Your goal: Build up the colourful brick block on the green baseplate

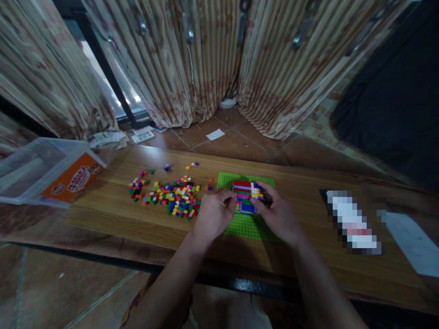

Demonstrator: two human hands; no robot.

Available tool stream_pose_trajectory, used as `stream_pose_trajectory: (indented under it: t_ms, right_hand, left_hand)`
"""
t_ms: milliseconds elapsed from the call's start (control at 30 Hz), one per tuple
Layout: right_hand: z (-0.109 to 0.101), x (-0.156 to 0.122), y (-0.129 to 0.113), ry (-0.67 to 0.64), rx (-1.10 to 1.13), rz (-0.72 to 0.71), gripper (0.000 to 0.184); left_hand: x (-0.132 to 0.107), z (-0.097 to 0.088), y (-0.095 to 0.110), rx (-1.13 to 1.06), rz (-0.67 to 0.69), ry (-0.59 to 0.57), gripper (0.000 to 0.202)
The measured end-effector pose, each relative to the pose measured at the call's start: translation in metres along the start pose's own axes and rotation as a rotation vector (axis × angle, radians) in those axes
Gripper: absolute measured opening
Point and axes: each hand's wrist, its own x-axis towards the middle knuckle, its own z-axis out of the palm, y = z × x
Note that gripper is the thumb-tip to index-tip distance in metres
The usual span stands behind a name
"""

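Note:
A green baseplate [245, 225] lies on the wooden table [113, 214] in front of me. On it stands a block of stacked small bricks [246, 191] in red, white, blue, yellow and purple rows. My left hand [213, 214] rests at the block's left side, fingers curled and pinched against it. My right hand [277, 212] is at the block's right side, fingers bent onto the top edge. Whether either hand holds a loose brick is hidden.
A scattered pile of small coloured bricks [171, 195] lies left of the baseplate. A clear plastic box with an orange label [51, 176] sits at the far left. A white paper [413, 244] lies at the right. Curtains [206, 59] hang behind the table.

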Motion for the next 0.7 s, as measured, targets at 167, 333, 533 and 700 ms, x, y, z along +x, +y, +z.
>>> stream_pose_trajectory:
  t_ms: [167, 333, 533, 700]
  right_hand:
    - [0.000, -0.001, 0.000, 0.007, -0.012, -0.001, 0.053]
    - [0.000, -0.001, 0.002, -0.019, -0.014, 0.009, 0.054]
    - [0.001, -0.001, 0.002, -0.019, -0.005, 0.008, 0.053]
    - [0.001, -0.001, 0.002, -0.014, -0.011, -0.013, 0.052]
  left_hand:
    - [0.001, 0.005, -0.001, -0.132, -0.119, 0.037, 0.015]
    - [0.009, 0.010, -0.005, -0.436, -0.313, 0.052, 0.009]
    - [0.013, 0.013, -0.008, -0.653, -0.467, 0.047, 0.004]
    - [0.014, 0.014, -0.009, -0.678, -0.487, 0.041, 0.004]
